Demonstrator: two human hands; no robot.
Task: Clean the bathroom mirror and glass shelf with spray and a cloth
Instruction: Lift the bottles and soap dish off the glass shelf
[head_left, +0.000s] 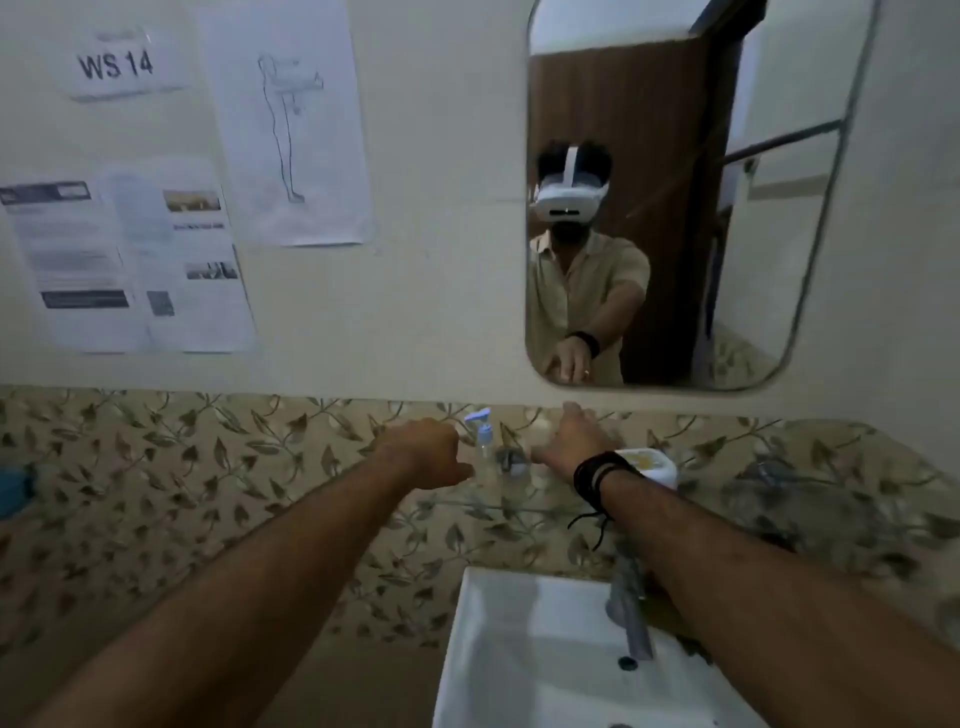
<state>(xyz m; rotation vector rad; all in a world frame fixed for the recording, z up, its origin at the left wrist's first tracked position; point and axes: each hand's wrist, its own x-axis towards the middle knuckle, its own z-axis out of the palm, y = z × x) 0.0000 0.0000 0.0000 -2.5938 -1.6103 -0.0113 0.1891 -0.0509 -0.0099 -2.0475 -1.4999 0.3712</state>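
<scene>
Glass, thin and nearly invisible against the leaf-patterned tiles, forms the shelf (467, 503) that runs under the mirror (675, 208); on it stands a clear spray bottle (483, 447) with a pale blue trigger head, upright, and to its right a white container (655, 467) with a yellowish label. The left hand (421, 451) reaches over the shelf just left of the bottle, its fingers curled loosely into a half fist; the thumb points toward the bottle, apparently not yet touching it, though the blur makes that hard to judge; it holds nothing that shows. The right hand (574, 441), dark cords wound round its wrist, stretches toward the wall just right of the bottle; its fingers are spread forward and open, and whether they touch anything on the shelf cannot be told. A small metal fitting (511, 460) sits between the two hands; below, a white basin (540, 654) with a grey tap (631, 608) stands under the right forearm. Printed sheets (291, 119) hang on the cream wall to the left; a blue object (15, 488) shows at the left edge. No cloth can be made out with certainty.
</scene>
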